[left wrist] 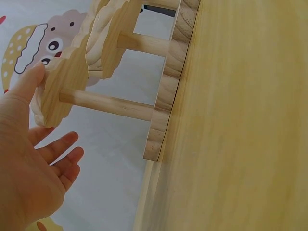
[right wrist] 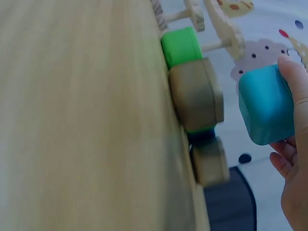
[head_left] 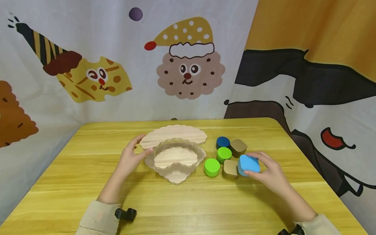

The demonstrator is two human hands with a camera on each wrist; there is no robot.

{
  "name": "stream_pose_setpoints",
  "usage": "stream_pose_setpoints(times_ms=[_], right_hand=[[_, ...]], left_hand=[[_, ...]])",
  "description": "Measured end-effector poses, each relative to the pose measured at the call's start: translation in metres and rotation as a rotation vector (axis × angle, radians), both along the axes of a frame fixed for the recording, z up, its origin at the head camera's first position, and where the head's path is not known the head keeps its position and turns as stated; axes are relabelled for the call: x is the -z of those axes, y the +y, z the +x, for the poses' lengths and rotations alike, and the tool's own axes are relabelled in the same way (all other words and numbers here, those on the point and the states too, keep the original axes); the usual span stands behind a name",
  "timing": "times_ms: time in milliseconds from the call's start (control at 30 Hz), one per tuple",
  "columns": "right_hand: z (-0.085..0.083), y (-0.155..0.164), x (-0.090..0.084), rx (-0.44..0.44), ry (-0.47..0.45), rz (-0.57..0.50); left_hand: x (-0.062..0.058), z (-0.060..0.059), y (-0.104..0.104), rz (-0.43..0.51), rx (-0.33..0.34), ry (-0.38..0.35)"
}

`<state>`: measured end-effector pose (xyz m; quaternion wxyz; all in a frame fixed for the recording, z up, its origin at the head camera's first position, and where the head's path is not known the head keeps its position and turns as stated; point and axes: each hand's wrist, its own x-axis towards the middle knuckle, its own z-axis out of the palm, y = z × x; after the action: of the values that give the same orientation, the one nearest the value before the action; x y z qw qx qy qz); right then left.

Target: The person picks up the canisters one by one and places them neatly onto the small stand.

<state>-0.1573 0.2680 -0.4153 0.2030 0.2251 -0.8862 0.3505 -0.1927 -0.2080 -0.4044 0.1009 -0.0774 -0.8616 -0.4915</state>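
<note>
A pale wooden tiered stand [head_left: 173, 133] with scalloped boards stands left of the table's middle. In the left wrist view, round posts [left wrist: 108, 105] join its boards to a base. My left hand [head_left: 129, 158] holds the end of the top board, thumb at the near side and index finger partly hidden behind it. On the right, my right hand [head_left: 271, 173] grips a light blue rounded-square tin [head_left: 248, 165] between thumb and fingers. The right wrist view shows this tin [right wrist: 264, 106] raised above the tabletop. Close to it stands a gold-brown rounded-square tin [head_left: 230, 168].
Two green round tins [head_left: 211, 167], a dark blue round tin [head_left: 223, 142] and another gold-brown tin [head_left: 238, 147] cluster right of the stand. All rest on the yellow wooden table [head_left: 188, 212]. A cartoon-printed curtain [head_left: 117, 111] hangs behind the table.
</note>
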Motion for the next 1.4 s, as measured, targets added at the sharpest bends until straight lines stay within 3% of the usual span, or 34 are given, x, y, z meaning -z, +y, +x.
stream_pose_setpoints(times_ms=[667, 1400], right_hand=[[-0.014, -0.053, -0.04, -0.124, 0.07, -0.064], [-0.038, -0.116, -0.09, -0.267, 0.037, -0.064]], left_hand=[[-0.003, 0.001, 0.002, 0.0, -0.027, -0.004], [-0.008, 0.007, 0.008, 0.001, -0.148, -0.033]])
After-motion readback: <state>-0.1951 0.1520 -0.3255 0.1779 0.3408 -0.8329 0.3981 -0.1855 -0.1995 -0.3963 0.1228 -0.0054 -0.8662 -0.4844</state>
